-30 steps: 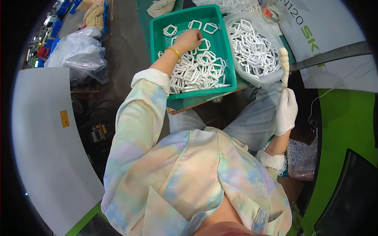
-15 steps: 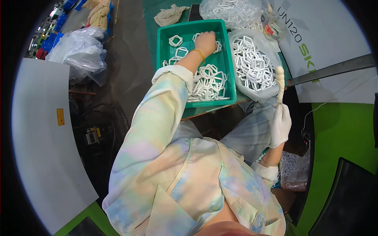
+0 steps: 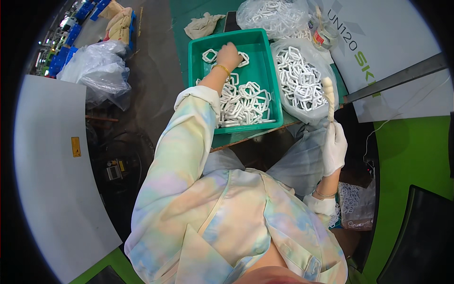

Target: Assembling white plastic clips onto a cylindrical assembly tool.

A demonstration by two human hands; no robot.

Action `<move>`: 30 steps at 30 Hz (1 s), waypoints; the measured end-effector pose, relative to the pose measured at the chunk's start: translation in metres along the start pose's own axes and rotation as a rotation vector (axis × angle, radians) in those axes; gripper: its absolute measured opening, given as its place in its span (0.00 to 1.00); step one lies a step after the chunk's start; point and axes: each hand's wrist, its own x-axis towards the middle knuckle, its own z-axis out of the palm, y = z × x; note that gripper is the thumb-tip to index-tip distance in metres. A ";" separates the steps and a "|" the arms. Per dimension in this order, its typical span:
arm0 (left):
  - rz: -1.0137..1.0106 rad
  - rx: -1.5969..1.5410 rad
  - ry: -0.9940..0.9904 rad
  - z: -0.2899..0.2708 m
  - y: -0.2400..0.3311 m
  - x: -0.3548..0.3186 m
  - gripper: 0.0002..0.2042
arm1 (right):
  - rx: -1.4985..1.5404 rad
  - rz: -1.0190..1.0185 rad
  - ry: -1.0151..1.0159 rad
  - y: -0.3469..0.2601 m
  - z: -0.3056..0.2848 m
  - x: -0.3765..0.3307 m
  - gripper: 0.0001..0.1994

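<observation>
My bare left hand (image 3: pixel 228 56) is over the far part of a green plastic tray (image 3: pixel 278 105), its fingers curled together and pointing down. Whatever sits between the fingertips is hidden. On either side of it lie a white angular ring (image 3: pixel 209 56) and another white ring (image 3: pixel 243 59). More white rings (image 3: pixel 246 102) are heaped in the near part of the tray. Off to the right, in a white glove, my right hand (image 3: pixel 335 149) grips a cream-coloured stick (image 3: pixel 329 99) with a rounded, ridged upper end. It stands upright beside a clear bag.
Right of the tray stands an open clear bag (image 3: pixel 302 78) full of white links, with another filled bag (image 3: pixel 272 19) behind it. A jar (image 3: pixel 325 37) and a crumpled cloth (image 3: pixel 203 25) lie farther back. A metal bar (image 3: pixel 392 78) juts in from the right.
My left hand has shifted left inside the tray, toward the ring at the far left. My right hand still holds the stick in nearly the same place.
</observation>
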 end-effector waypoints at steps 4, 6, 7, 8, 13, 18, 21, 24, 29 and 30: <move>0.144 0.134 -0.208 -0.005 -0.013 0.000 0.16 | 0.012 0.038 -0.018 -0.003 -0.003 -0.002 0.13; 0.200 0.188 -0.131 -0.016 -0.016 -0.004 0.15 | -0.004 0.042 -0.019 -0.002 -0.004 -0.003 0.13; 0.174 0.024 -0.193 -0.027 -0.022 -0.002 0.17 | -0.021 0.043 -0.021 -0.001 -0.005 -0.003 0.13; 0.152 -0.139 -0.258 -0.040 -0.023 -0.002 0.18 | -0.018 0.049 -0.017 0.001 -0.004 -0.004 0.13; 0.124 -0.237 -0.703 -0.065 -0.023 -0.015 0.19 | -0.015 0.015 -0.031 0.006 -0.001 -0.004 0.13; 0.468 0.197 -0.638 -0.060 -0.012 -0.030 0.18 | 0.000 0.058 -0.049 -0.020 0.004 -0.004 0.13; 0.435 0.352 -0.664 -0.060 -0.002 -0.032 0.16 | -0.005 0.094 -0.073 -0.021 0.003 -0.004 0.13; 0.472 0.400 -0.625 -0.058 -0.005 -0.037 0.14 | 0.002 0.079 -0.060 -0.015 0.003 -0.005 0.13; 0.595 0.355 -0.603 -0.063 -0.003 -0.039 0.14 | 0.006 0.101 -0.069 -0.009 0.001 -0.009 0.13; 0.552 0.267 -0.560 -0.067 -0.006 -0.041 0.14 | 0.007 0.098 -0.067 -0.009 0.001 -0.010 0.13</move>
